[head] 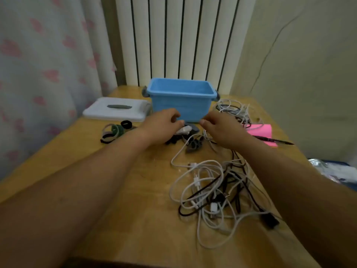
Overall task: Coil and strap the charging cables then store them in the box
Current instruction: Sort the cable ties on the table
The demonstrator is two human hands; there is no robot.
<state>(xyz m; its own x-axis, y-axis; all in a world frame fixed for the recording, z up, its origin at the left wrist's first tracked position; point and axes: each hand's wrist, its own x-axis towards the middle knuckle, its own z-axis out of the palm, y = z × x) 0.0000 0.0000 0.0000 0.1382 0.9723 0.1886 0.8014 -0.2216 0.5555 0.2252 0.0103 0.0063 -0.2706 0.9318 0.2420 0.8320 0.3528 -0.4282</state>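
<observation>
Both hands work just in front of the blue box (181,105), which stands open at the back of the counter (135,190). The left hand (164,126) curls its fingers over a white plug (184,130), but I cannot tell whether its grip has closed on the plug. The right hand (222,130) is curled likewise just beside it, and its grip is as hard to read.

The charging cables are not yet stored. One tangled heap (218,192) lies near the person, and a second heap (233,109) sits right of the box. The loop straps (116,130) wait by the left wrist, near the white lid (117,109).

To do this step well, I would take one cable by its plug end and draw it clear of the tangle before winding. Then wind even, loose loops, and have a strap within reach before letting go.
</observation>
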